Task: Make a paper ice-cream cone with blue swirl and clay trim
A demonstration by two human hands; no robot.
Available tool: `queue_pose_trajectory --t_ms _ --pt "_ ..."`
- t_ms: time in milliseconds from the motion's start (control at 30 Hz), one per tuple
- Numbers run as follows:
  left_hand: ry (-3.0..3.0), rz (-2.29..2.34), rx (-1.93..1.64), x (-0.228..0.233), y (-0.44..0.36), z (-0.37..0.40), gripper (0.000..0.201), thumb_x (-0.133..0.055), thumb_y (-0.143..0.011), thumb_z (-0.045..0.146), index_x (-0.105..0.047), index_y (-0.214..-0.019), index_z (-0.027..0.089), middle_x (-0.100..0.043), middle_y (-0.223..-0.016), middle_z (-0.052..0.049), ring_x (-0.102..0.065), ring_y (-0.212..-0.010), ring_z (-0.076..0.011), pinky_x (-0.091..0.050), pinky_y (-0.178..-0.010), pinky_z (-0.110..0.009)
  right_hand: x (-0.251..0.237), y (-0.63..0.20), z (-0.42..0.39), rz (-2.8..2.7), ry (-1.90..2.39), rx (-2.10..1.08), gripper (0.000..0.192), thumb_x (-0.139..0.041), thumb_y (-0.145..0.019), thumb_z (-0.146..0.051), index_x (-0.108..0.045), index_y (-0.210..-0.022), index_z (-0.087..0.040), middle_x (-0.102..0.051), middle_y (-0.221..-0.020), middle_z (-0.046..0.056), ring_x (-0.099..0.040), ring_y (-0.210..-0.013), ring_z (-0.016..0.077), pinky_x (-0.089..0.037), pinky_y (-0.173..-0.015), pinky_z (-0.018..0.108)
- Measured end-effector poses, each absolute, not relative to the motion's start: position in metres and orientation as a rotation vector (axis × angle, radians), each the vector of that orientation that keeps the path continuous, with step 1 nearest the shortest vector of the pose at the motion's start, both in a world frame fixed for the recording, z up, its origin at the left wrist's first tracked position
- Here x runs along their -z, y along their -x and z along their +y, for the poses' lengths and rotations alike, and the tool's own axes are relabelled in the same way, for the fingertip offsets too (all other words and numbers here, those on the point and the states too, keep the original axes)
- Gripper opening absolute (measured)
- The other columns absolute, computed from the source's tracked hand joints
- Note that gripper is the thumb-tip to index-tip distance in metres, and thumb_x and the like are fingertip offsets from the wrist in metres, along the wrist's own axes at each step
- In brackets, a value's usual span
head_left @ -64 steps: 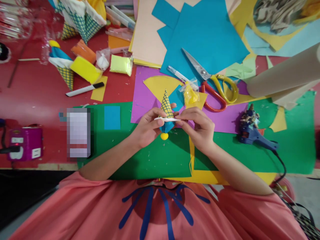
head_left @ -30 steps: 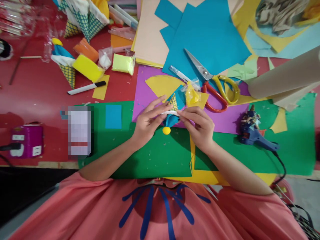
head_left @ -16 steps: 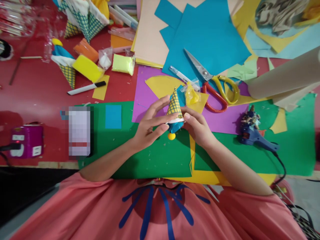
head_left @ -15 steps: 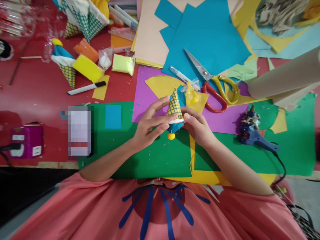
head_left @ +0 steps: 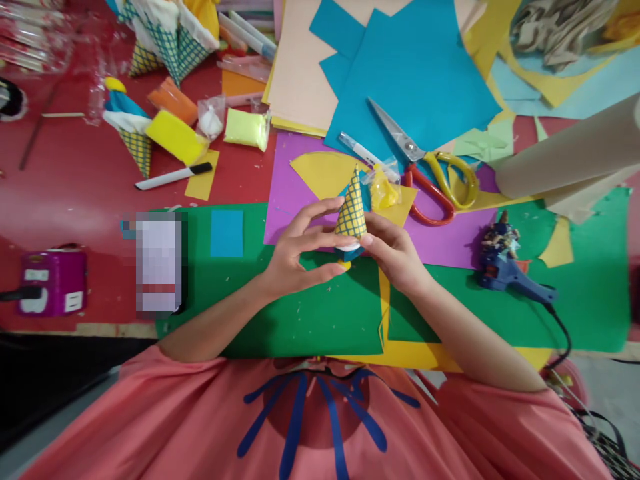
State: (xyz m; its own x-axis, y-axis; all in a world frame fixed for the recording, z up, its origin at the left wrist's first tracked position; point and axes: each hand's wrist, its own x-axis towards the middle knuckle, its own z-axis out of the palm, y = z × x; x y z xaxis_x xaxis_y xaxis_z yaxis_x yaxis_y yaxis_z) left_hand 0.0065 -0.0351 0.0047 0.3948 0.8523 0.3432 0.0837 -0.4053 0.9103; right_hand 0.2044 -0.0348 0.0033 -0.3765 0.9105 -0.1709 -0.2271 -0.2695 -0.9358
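Note:
Between my two hands is a small craft ice cream cone [head_left: 353,213], yellow with a dark grid, its tip pointing away from me. A white band, a blue part and a yellow ball lie at its near end, partly covered by fingers. My left hand [head_left: 300,257] grips it from the left, the thumb by the yellow ball. From the right, my right hand [head_left: 393,253] pinches it near the white band. Just beyond lie a clear bag of yellow clay [head_left: 385,190] and scissors [head_left: 433,177] with one red and one yellow handle.
Green sheets [head_left: 300,320] cover the near table. At right lie a blue glue gun [head_left: 515,273] with a cord and a large paper roll [head_left: 570,147]. To the left are a blurred-out phone-like object [head_left: 159,263], a marker [head_left: 173,177], clay packs [head_left: 177,137] and another cone [head_left: 135,147].
The cone has tilted, so its patterned side shows more and the blue part and yellow ball show less. My left thumb has moved right, over to the ball.

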Motion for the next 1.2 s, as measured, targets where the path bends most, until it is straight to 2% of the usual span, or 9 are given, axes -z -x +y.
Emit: queue_pose_trajectory --t_ms 167,333,500,567,633,733,833,1000,1200 --pt "-1.763 0.907 -1.148 -0.004 -0.009 -0.037 0.025 -0.070 -0.083 0.033 -0.073 -0.108 0.037 -0.051 -0.139 -0.004 -0.053 -0.130 -0.0253 -0.058 -0.099 -0.042 -0.003 -0.204 -0.037 -1.182 0.977 -1.717 0.047 -0.072 -0.079 -0.048 -0.057 -0.115 -0.020 -0.072 -0.111 0.008 -0.070 -0.103 0.0192 -0.058 -0.087 0.033" --pt "-1.728 0.994 -1.244 -0.001 -0.012 -0.041 0.023 -0.070 -0.083 0.032 -0.073 -0.105 0.036 -0.049 -0.141 -0.002 -0.049 -0.133 -0.0258 -0.050 -0.108 -0.047 0.002 -0.200 -0.039 -1.330 0.938 -1.611 0.066 -0.077 -0.074 -0.047 -0.050 -0.130 -0.026 -0.061 -0.132 0.009 -0.063 -0.118 0.0223 -0.058 -0.092 0.036" --pt "-1.497 0.888 -1.186 0.005 -0.015 -0.040 0.066 -0.074 -0.075 0.051 -0.050 -0.136 0.041 -0.033 -0.156 -0.003 -0.041 -0.141 -0.0306 -0.056 -0.099 -0.041 0.002 -0.203 -0.036 -1.326 0.956 -1.638 0.064 -0.079 -0.074 -0.042 -0.048 -0.128 -0.028 -0.065 -0.120 0.006 -0.068 -0.106 0.0194 -0.060 -0.084 0.033" --pt "-1.368 0.892 -1.237 0.005 -0.013 -0.035 0.070 -0.068 -0.078 0.058 -0.041 -0.141 0.043 -0.038 -0.154 -0.003 -0.049 -0.134 -0.0266 -0.057 -0.094 -0.037 0.000 -0.207 -0.034 -1.341 0.955 -1.711 0.060 -0.080 -0.073 -0.039 -0.048 -0.122 -0.027 -0.068 -0.105 0.003 -0.070 -0.094 0.0174 -0.060 -0.075 0.030" --pt "-1.286 0.976 -1.268 0.003 -0.009 -0.029 0.059 -0.064 -0.083 0.055 -0.047 -0.137 0.040 -0.053 -0.141 -0.004 -0.061 -0.118 -0.0214 -0.057 -0.091 -0.033 -0.003 -0.210 -0.031 -1.367 0.963 -1.749 0.055 -0.082 -0.071 -0.037 -0.051 -0.115 -0.024 -0.069 -0.097 0.002 -0.070 -0.088 0.0163 -0.059 -0.073 0.028" --pt "-1.359 1.081 -1.220 -0.001 -0.005 -0.021 0.031 -0.068 -0.083 0.044 -0.069 -0.111 0.029 -0.070 -0.108 -0.004 -0.066 -0.102 -0.0179 -0.056 -0.090 -0.031 -0.007 -0.213 -0.027 -1.392 0.994 -1.706 0.054 -0.081 -0.071 -0.040 -0.056 -0.115 -0.022 -0.070 -0.100 0.004 -0.069 -0.091 0.0169 -0.058 -0.080 0.031" --pt "-1.414 1.147 -1.208 -0.002 -0.006 -0.019 0.018 -0.075 -0.078 0.036 -0.074 -0.092 0.024 -0.072 -0.096 -0.003 -0.066 -0.098 -0.0169 -0.055 -0.090 -0.031 -0.005 -0.214 -0.025 -1.350 1.062 -1.572 0.052 -0.079 -0.073 -0.045 -0.059 -0.117 -0.026 -0.070 -0.103 0.002 -0.069 -0.094 0.0175 -0.058 -0.080 0.031" --pt "-1.254 1.175 -1.144 0.001 -0.013 -0.025 0.031 -0.082 -0.069 0.037 -0.070 -0.094 0.022 -0.071 -0.097 -0.002 -0.068 -0.088 -0.0146 -0.056 -0.079 -0.027 0.006 -0.217 -0.024 -1.218 1.153 -1.378 0.039 -0.066 -0.081 -0.055 -0.064 -0.106 -0.026 -0.070 -0.103 0.002 -0.069 -0.093 0.0191 -0.058 -0.082 0.035" --pt "-1.227 1.088 -1.051 0.004 -0.022 -0.036 0.048 -0.078 -0.074 0.038 -0.061 -0.116 0.025 -0.069 -0.103 -0.003 -0.068 -0.087 -0.0132 -0.057 -0.072 -0.022 0.001 -0.217 -0.022 -1.310 0.947 -1.539 0.052 -0.063 -0.082 -0.060 -0.061 -0.121 -0.026 -0.070 -0.118 0.006 -0.067 -0.109 0.0251 -0.055 -0.094 0.044"
